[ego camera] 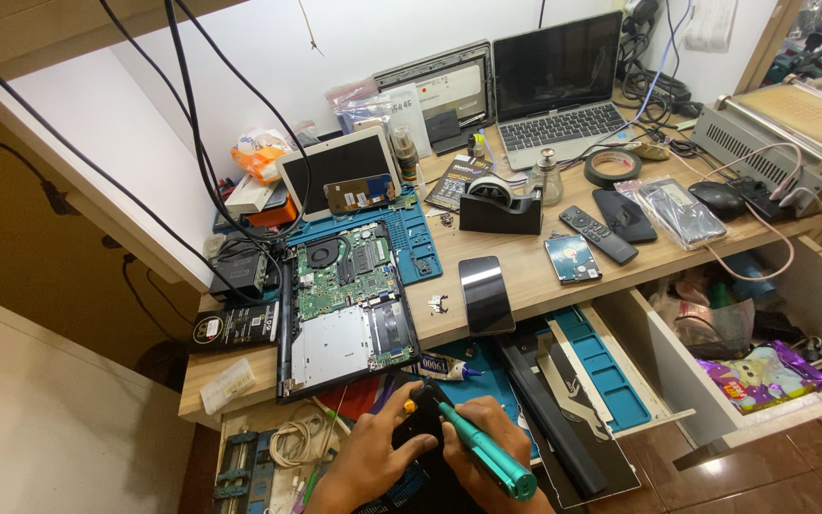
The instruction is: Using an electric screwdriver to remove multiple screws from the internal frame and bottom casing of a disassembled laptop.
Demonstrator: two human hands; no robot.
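My right hand (483, 455) grips a teal electric screwdriver (483, 447), its tip pointing up-left at a small black part (419, 428). My left hand (373, 455) holds that black part steady from the left, above the open lower drawer. Just beyond my hands an opened laptop base (346, 303) lies on the wooden desk (525, 271), with its green circuit board and fan exposed. A black phone (486, 293) lies face up to the right of it.
A blue mat (420, 243), a white tablet (340, 171), a black tape dispenser (500, 205), an open laptop (558, 86), a remote (598, 234) and a hard drive (572, 258) crowd the desk. Two drawers (792, 314) stand open at right. Black cables (192, 124) hang at left.
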